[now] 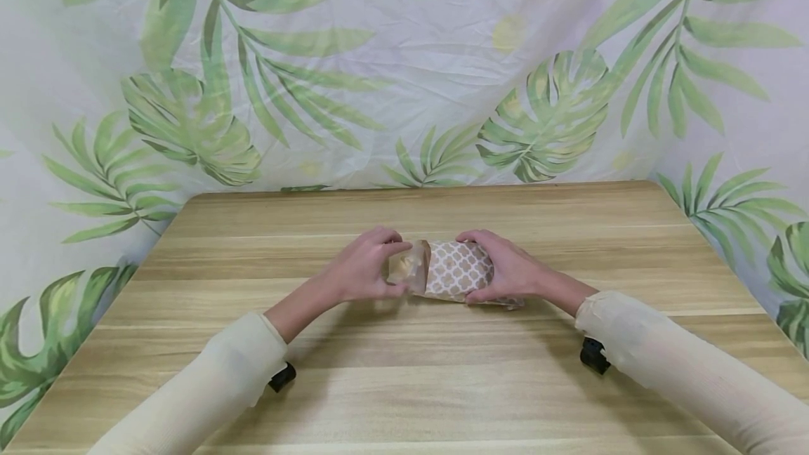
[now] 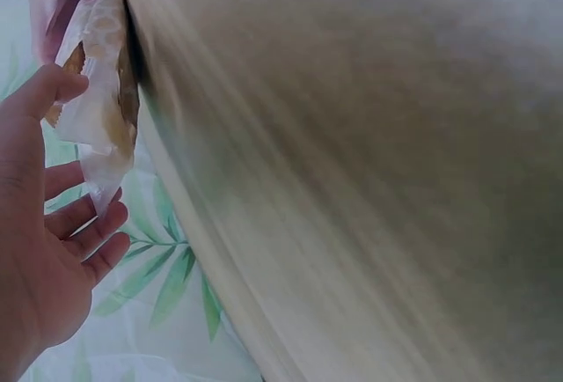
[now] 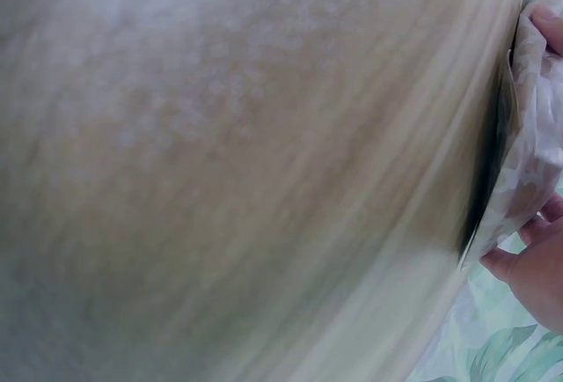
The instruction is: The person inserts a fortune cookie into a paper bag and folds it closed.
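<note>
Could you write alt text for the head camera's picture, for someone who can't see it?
A person's right hand grips a tan-and-white patterned packet over a wood-grain table, while the left hand spans its translucent end. Behind is a pale, leaf-printed backdrop.

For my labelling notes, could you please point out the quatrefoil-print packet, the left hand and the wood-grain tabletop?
Quatrefoil-print packet (image 1: pixel 458 269), head view: printed face.
Left hand (image 1: pixel 368 267), head view: back of hand.
Wood-grain tabletop (image 1: pixel 430 378), head view: near part.
</note>
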Motion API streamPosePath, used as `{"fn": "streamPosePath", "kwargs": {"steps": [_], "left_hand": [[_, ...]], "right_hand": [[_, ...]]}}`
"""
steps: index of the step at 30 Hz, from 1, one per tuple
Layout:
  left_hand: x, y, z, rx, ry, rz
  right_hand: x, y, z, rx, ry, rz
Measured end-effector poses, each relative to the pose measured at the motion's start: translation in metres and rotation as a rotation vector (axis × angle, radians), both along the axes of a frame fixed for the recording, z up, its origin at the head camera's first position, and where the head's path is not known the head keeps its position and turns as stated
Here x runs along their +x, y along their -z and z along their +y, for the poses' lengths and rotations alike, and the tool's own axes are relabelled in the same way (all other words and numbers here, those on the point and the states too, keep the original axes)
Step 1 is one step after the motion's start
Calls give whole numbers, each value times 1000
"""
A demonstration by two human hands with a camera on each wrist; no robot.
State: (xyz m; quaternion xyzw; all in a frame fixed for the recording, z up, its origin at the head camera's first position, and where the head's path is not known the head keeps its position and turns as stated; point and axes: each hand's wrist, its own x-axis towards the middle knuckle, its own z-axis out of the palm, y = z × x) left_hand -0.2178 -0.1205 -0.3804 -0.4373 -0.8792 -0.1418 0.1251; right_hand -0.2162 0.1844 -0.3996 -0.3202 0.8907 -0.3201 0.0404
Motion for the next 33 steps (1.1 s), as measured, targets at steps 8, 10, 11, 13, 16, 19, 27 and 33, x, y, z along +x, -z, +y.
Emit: {"fn": "streamPosePath", "kwargs": {"steps": [8, 10, 11, 13, 16, 19, 27, 33], "left_hand": [[1, -7, 2, 1, -3, -17], [1, -7, 3, -2, -3, -29], [0, -7, 3, -5, -3, -33], [-1, -7, 5, -5, 0, -53], [-3, -6, 9, -5, 8, -94], [-5, -6, 14, -2, 18, -150], [-5, -4, 21, -2, -4, -211], [-7, -5, 12, 47, 0, -319]], "right_hand": [[1, -1, 0, 1, -3, 0], [0, -1, 0, 4, -1, -5], [0, -1, 0, 4, 0, -7], [0, -1, 0, 3, 1, -11], [1, -1, 1, 3, -2, -3], [1, -1, 1, 0, -2, -4], [1, -1, 1, -4, -4, -13], [0, 0, 2, -10, -5, 2]]}}
